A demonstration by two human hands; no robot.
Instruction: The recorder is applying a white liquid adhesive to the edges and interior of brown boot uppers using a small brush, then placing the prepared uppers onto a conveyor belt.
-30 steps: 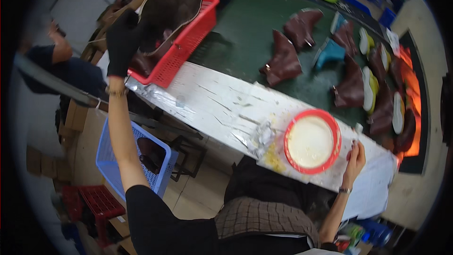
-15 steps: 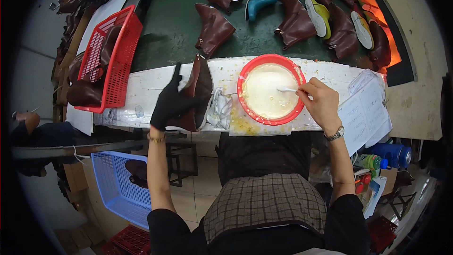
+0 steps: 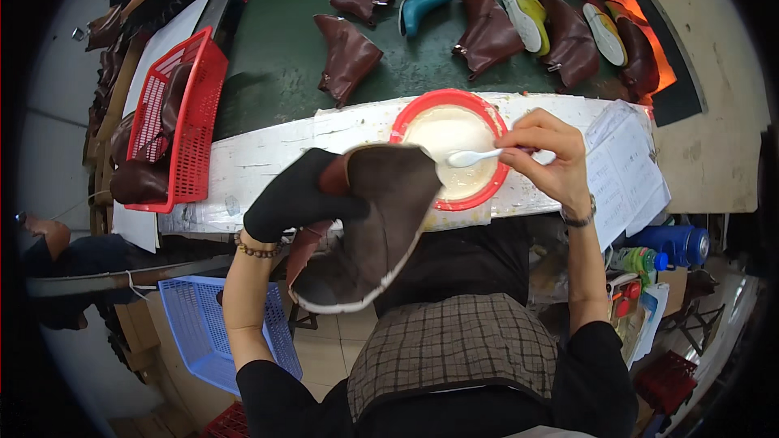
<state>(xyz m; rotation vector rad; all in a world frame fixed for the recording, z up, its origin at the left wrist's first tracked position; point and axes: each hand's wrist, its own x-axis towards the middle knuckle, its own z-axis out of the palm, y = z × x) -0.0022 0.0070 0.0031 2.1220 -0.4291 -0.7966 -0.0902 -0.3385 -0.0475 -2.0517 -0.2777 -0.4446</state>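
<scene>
In my black-gloved left hand (image 3: 294, 197) is a brown boot upper (image 3: 369, 235), gripped by its edge and raised over the near edge of the white work board. Its open underside with a pale rim faces me. My bare right hand (image 3: 550, 154) pinches a small white spoon-shaped tool (image 3: 471, 157). The tool's rounded end is over a red basin (image 3: 403, 113) of thick cream-coloured liquid (image 3: 446, 128). The basin stands on the board, just right of the boot upper, which overlaps its lower left rim in this view.
Several brown boot uppers (image 3: 347, 53), a teal boot (image 3: 423, 4) and yellow-green shoes (image 3: 526, 16) lie on the green surface (image 3: 268, 81) beyond. A red basket (image 3: 195, 138) holds more uppers at left. Written papers (image 3: 621, 178) lie at right. A blue crate (image 3: 195, 320) is below; a person works at far left.
My left hand has lifted the boot upper off the board, turned it and brought it toward me beside the basin. The tool in my right hand has shifted slightly left. The things on the green surface have moved left.
</scene>
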